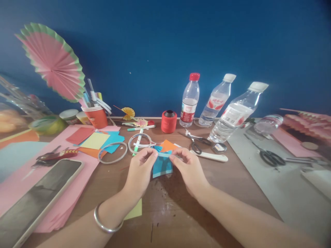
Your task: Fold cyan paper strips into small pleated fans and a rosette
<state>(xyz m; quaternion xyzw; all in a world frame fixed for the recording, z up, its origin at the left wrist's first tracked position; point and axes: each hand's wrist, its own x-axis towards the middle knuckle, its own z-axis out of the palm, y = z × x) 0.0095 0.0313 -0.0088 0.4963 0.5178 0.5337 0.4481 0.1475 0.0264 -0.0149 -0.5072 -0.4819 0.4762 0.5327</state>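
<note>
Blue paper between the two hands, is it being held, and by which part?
Yes: left hand and right hand pinch the blue paper at opposite ends of its upper edge.

The large pleated paper fan is showing pink with a green edge. The small square paper sheet is showing bright blue.

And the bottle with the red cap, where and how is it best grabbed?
I'd grip the bottle around its label, coming from the front above the scissors: it stands upright, round-bodied, flanked by a red roll and another bottle.
</note>
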